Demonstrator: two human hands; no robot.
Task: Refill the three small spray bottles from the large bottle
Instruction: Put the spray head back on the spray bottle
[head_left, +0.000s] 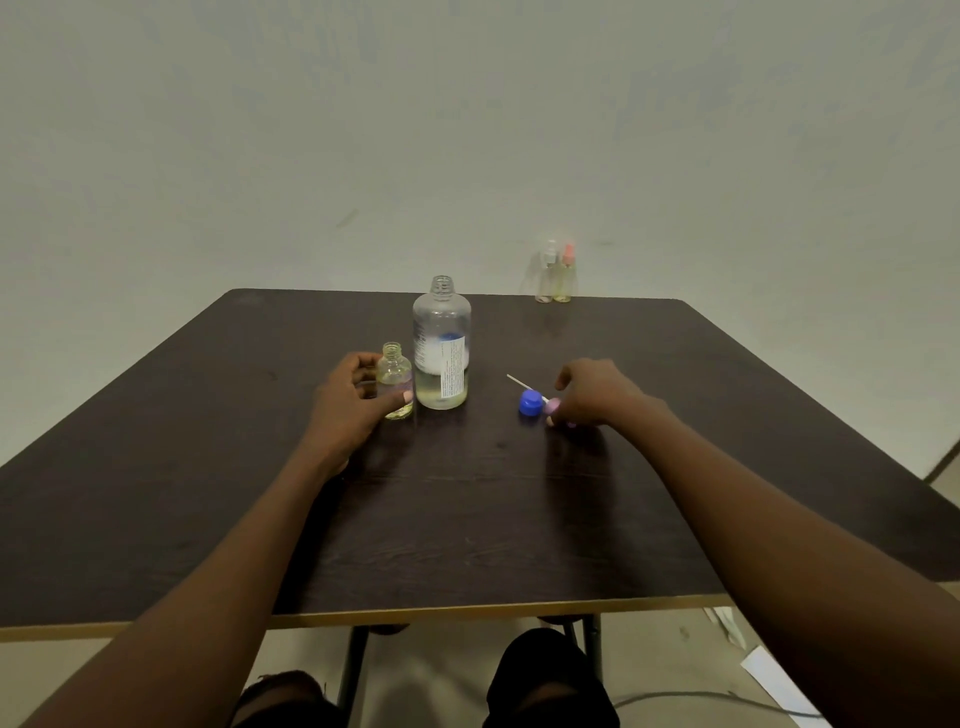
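The large clear bottle (441, 345) stands uncapped mid-table, with liquid in its lower third. Just left of it is a small open bottle (396, 382), and my left hand (349, 400) curls round it, thumb across its front. The blue cap (530, 402) lies on the table to the right. My right hand (592, 392) pinches a purple spray head (554, 406) beside the cap, its white tube (522, 383) pointing back left. Two more small spray bottles, one with a white top (548, 273) and one with a pink top (565, 273), stand capped at the far edge.
The dark wooden table (467, 519) ends close to my body, with my knees below its front edge. A pale wall rises right behind the far edge. Papers and a cable lie on the floor at lower right.
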